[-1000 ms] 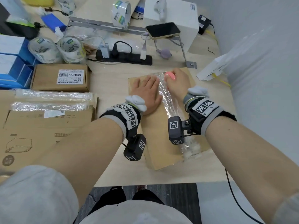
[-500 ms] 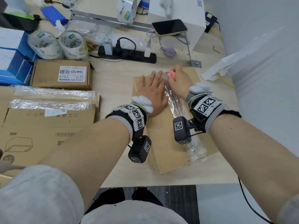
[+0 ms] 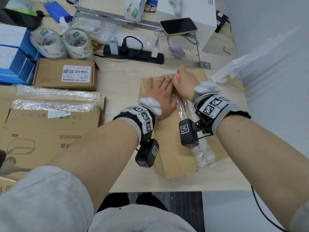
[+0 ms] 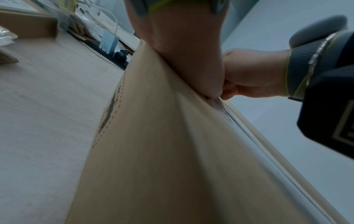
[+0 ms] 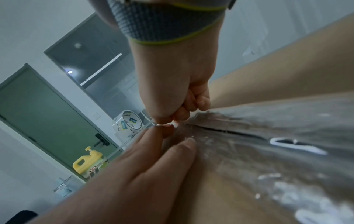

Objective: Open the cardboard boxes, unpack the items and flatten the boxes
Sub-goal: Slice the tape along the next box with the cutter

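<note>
A brown cardboard box (image 3: 173,156) lies on the table with a strip of clear tape (image 3: 201,152) along its top seam. My left hand (image 3: 160,94) rests flat on the box top, fingers straight, just left of the seam. My right hand (image 3: 185,82) grips a small pink tool (image 3: 176,75) at the far end of the tape. In the right wrist view the right hand's fingers (image 5: 184,106) curl tight where the tape (image 5: 249,136) shows a dark slit, with the left hand's fingers (image 5: 153,153) lying alongside. The left wrist view shows the box top (image 4: 153,151) under my left palm (image 4: 187,53).
A small labelled box (image 3: 66,74) and a pile of flat cardboard (image 3: 41,131) lie to the left. Tape rolls (image 3: 76,42), a power strip (image 3: 133,53), a phone on a stand (image 3: 178,26) and a white box (image 3: 192,7) sit behind. The table's front edge (image 3: 167,188) is close.
Both hands have crept along the seam toward the box's far edge, the right hand carrying the pink tool with it. The left hand stays flat on the box.
</note>
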`<state>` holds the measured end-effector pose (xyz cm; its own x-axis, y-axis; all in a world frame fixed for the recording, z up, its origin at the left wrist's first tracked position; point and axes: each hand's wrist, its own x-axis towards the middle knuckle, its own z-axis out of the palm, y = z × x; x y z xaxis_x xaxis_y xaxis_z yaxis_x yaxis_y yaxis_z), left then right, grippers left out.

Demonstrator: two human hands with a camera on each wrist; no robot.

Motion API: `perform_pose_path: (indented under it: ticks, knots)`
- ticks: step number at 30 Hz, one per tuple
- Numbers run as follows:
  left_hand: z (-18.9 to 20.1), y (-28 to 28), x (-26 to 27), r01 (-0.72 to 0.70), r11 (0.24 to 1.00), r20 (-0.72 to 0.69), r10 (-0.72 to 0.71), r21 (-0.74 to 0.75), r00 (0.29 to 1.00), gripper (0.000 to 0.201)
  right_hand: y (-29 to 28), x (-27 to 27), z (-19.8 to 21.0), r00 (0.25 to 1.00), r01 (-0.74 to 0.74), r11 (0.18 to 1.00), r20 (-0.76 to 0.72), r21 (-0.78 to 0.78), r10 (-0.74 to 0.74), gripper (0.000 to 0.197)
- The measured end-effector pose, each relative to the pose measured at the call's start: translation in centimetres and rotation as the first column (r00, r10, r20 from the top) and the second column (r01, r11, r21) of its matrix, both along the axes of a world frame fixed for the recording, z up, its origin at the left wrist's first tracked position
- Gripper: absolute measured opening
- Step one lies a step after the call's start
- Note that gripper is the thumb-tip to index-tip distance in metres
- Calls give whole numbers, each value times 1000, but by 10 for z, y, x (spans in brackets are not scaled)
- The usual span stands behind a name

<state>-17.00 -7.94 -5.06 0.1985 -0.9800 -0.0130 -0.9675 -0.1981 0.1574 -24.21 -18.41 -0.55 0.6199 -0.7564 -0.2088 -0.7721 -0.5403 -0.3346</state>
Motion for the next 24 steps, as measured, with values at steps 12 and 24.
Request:
perform_pose_path:
  ticks: [12,24]
  knots:
    - [2,-2,-1,11,998,2,-11,63,1000,70,3,-6,-7,1000,18,1000,-23,7,-18,27]
    - [4,-2,-3,2,997,22,-4,72,1000,67,6,-6,-11,996,73,997,-53,21,-72,38]
